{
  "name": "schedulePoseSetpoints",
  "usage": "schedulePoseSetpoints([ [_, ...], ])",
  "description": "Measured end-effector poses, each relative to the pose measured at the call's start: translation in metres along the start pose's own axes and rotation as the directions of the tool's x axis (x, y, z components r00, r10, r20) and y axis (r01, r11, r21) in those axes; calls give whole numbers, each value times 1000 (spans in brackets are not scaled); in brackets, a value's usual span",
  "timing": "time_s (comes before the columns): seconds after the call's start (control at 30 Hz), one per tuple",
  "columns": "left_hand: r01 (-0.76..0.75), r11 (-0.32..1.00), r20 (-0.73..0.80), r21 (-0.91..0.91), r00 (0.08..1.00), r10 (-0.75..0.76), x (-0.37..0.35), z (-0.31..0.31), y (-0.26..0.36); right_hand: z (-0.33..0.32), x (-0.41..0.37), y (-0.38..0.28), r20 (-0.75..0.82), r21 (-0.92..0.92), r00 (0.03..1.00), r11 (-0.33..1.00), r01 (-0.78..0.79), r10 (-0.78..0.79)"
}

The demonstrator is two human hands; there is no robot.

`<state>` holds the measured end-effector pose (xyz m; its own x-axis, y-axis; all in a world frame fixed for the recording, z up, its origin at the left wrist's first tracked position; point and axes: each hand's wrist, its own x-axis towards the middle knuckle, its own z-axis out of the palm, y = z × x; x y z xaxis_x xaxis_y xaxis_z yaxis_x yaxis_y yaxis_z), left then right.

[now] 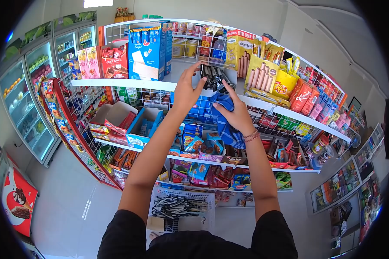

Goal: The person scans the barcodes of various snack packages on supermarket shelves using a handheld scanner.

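A small open box of black-wrapped sticks (214, 77) sits on the top shelf, its packets lying in a tight bunch. At the box's left side is my left hand (189, 90), fingers curled round the edge and thumb near the packets. My right hand (237, 113) grips a blue checked cloth (227, 129), which hangs below the shelf edge. Its index finger reaches up to the front right of the box. The cloth's upper part is partly hidden by my fingers.
Blue wafer boxes (146, 56) stand left of my hands, and yellow chocolate-stick packs (261, 71) to the right. Snack boxes fill the lower shelves (203, 162). A white basket (208, 211) of black-and-white packets is below. Drink fridges (30, 103) line the left.
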<state>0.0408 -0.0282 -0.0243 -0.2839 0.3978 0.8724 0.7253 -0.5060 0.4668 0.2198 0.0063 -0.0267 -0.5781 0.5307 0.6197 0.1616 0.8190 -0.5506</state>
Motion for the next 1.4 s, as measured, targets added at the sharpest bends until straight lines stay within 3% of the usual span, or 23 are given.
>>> schedulePoseSetpoints([
  [0.2, 16, 994, -91, 106, 996, -6, 2, 9, 5, -1, -4, -6, 6, 55, 1000, 998, -3, 3],
  [0.53, 79, 993, -41, 85, 996, -76, 4, 11, 5, -3, -1, -5, 28, 130, 1000, 991, -9, 5],
  [0.63, 43, 993, -118, 106, 993, -31, -5, 5, 10, 0, -13, -12, -15, 126, 1000, 992, 12, -11],
  [0.7, -72, 997, -188, 7, 979, 72, -22, -8, 10, 0, -32, -13, -38, 229, 997, 970, 77, -70],
  [0.73, -47, 995, -196, -85, 980, 30, -37, -16, 11, 0, -45, -14, 1, 170, 998, 984, 60, -61],
  [0.83, 75, 951, -224, -301, 963, -147, -116, -37, 6, 17, -103, 10, 228, 273, 965, 943, -191, 130],
  [0.9, 316, 858, -180, -405, 892, -414, -195, -38, -5, 41, -150, 40, 291, 266, 939, 927, -264, 184],
  [0.97, 581, 715, 9, -390, 779, -627, -283, -39, -16, 64, -202, 63, 391, 281, 785, 750, -598, 480],
  [1.03, 832, 535, 120, -146, 551, -825, -374, -40, -15, 91, -267, 109, 314, 276, 695, 638, -719, 647],
  [1.07, 866, 483, 114, -130, 497, -861, -415, -43, -9, 100, -294, 125, 360, 253, 653, 604, -756, 667],
  [1.1, 927, 367, 255, -81, 375, -891, -451, -48, -4, 109, -315, 139, 470, 455, 398, 170, -874, 788],
  [1.13, 967, 255, 385, -25, 245, -890, -475, -53, 5, 117, -330, 147, 608, 552, 132, -298, -779, 783],
  [1.23, 989, 127, 485, -75, 148, -862, -506, -48, 33, 135, -355, 153, 642, 536, 56, -395, -746, 765],
  [1.3, 978, 160, 525, -135, 208, -826, -494, -37, 33, 146, -344, 139, 696, 477, 21, -441, -760, 718],
  [1.33, 966, 182, 531, -186, 255, -808, -489, -28, 28, 152, -336, 132, 737, 482, 56, -467, -741, 673],
  [1.37, 969, 165, 527, -186, 240, -815, -480, -21, 22, 159, -328, 128, 771, 490, 97, -489, -722, 629],
  [1.4, 963, 264, 541, -54, 250, -803, -469, -15, 18, 164, -323, 127, 771, 519, 149, -474, -712, 620],
])
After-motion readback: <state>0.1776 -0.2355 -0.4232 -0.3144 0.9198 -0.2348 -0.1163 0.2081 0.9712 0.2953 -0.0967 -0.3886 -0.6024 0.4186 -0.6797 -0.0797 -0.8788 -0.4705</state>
